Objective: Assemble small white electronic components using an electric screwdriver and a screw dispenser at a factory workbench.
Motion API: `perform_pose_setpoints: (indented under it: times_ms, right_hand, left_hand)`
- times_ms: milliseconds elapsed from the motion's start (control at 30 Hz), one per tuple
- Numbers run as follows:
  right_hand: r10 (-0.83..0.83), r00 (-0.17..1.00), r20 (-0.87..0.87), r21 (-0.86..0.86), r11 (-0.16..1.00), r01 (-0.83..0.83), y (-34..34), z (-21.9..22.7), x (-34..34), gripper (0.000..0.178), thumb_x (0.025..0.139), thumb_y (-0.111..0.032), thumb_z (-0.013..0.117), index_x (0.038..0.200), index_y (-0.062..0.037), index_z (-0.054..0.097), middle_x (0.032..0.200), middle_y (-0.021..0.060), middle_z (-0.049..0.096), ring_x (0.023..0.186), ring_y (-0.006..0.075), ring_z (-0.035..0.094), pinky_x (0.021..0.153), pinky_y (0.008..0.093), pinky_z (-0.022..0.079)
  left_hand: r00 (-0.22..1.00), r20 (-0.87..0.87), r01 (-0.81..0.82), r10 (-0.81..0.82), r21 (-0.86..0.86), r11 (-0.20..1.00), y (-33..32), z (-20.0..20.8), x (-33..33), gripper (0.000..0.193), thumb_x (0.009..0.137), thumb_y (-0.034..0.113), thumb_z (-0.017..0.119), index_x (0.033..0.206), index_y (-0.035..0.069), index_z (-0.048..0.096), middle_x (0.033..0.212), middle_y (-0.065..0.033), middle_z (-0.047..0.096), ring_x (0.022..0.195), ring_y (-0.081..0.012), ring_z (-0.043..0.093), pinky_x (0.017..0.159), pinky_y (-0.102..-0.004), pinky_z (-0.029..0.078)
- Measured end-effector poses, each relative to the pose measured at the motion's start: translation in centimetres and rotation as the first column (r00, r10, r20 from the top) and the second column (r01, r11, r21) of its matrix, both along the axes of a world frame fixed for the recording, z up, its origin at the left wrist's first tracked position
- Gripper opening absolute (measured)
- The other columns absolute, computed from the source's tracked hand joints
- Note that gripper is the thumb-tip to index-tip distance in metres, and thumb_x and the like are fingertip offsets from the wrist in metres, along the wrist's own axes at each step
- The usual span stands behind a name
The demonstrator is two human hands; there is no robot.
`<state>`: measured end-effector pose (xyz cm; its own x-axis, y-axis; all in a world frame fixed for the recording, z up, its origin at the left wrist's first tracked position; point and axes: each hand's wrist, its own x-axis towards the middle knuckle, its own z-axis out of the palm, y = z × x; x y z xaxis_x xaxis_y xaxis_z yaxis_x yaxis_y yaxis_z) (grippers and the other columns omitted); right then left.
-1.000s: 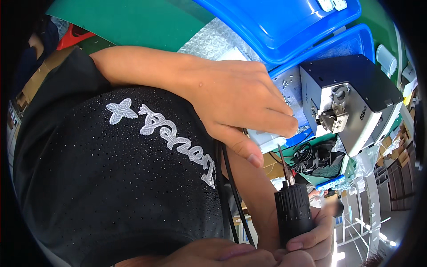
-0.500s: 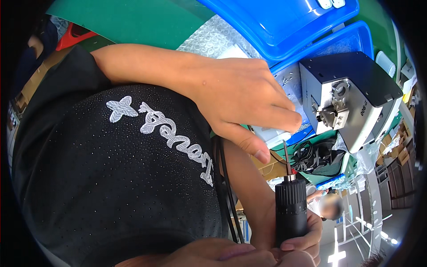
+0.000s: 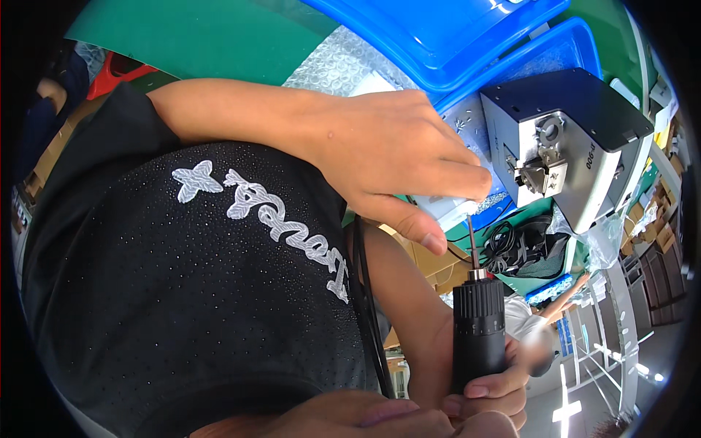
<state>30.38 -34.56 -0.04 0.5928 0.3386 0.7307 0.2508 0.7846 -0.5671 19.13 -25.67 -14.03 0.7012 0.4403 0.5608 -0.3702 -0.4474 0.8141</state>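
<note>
My left hand reaches across the upper middle with its back toward the view. Its bent fingers close around a small white plastic piece, which they mostly cover; the thumb stands a little apart below. In my right hand, lower right of the middle, is a black electric screwdriver, its fingers wrapped round the body. The thin bit points up at the white piece, and its tip appears to meet the piece's edge beside my left fingers.
A black and silver screw feeder stands right of my left hand. Behind lie a large blue bin and a blue tray with loose screws. Bubble wrap covers part of the green table. Coiled black cables and another person are farther right.
The screwdriver bit and the white piece have come closer together. My right fingers have shifted slightly on the screwdriver. The other person's arm is now stretched out.
</note>
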Motion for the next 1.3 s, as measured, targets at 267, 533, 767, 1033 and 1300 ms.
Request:
perform_pose_setpoints:
  times_ms: [267, 533, 767, 1033, 1300]
  right_hand:
    - [-0.015, 0.992, 0.123, -0.008, 1.000, 0.016, -1.0, 0.4, -0.8, 0.017, 0.072, -0.008, 0.066, 0.062, -0.0106, 0.054, 0.053, -0.0061, 0.054, 0.046, 0.0072, 0.056, 0.050, 0.0190, 0.049]
    - [0.482, 0.875, -0.048, -0.191, 0.855, -0.481, 1.5, 1.5, 2.0, 0.017, 0.099, -0.024, 0.051, 0.105, -0.0086, 0.056, 0.068, -0.0067, 0.047, 0.054, 0.0071, 0.048, 0.059, 0.0291, 0.045]
    - [0.553, 0.823, -0.128, -0.191, 0.801, -0.567, 2.7, 1.7, 3.1, 0.017, 0.097, -0.023, 0.053, 0.086, -0.0090, 0.057, 0.063, -0.0066, 0.047, 0.055, 0.0073, 0.053, 0.057, 0.0278, 0.047]
    - [0.439, 0.889, -0.133, 0.007, 0.897, -0.442, 3.7, 1.2, 2.1, 0.020, 0.077, -0.002, 0.063, 0.074, -0.0112, 0.046, 0.059, -0.0079, 0.051, 0.046, 0.0049, 0.056, 0.043, 0.0164, 0.048]
    - [0.494, 0.863, -0.101, 0.036, 0.869, -0.493, 4.8, 0.6, 0.8, 0.019, 0.096, -0.011, 0.048, 0.078, -0.0122, 0.044, 0.063, -0.0020, 0.051, 0.048, 0.0091, 0.053, 0.043, 0.0251, 0.046]
  left_hand:
    - [1.000, 0.007, -0.025, 0.025, 0.015, 1.000, 0.0, 0.6, -0.1, 0.058, 0.091, 0.055, 0.059, 0.102, -0.001, 0.060, 0.083, -0.0106, 0.061, 0.068, -0.0295, 0.063, 0.052, -0.0368, 0.048]
    - [1.000, 0.024, -0.009, 0.010, -0.012, 1.000, 0.0, 0.3, -0.1, 0.055, 0.090, 0.052, 0.062, 0.103, -0.001, 0.059, 0.084, -0.0117, 0.061, 0.068, -0.0308, 0.062, 0.052, -0.0379, 0.048]
    - [1.000, 0.022, -0.003, 0.003, -0.030, 1.000, 0.0, 0.1, -0.1, 0.055, 0.090, 0.052, 0.062, 0.103, -0.002, 0.059, 0.082, -0.0111, 0.059, 0.067, -0.0300, 0.061, 0.052, -0.0377, 0.048]
    - [0.999, 0.047, 0.003, -0.003, -0.012, 1.000, 0.4, 0.4, -0.7, 0.056, 0.091, 0.053, 0.059, 0.099, -0.002, 0.061, 0.078, -0.0093, 0.055, 0.062, -0.0247, 0.058, 0.048, -0.0327, 0.044]
    - [0.997, 0.069, -0.032, 0.034, -0.020, 0.999, 0.3, 0.5, -0.8, 0.056, 0.092, 0.055, 0.056, 0.093, -0.001, 0.062, 0.075, -0.0066, 0.053, 0.059, -0.0208, 0.056, 0.045, -0.0302, 0.042]
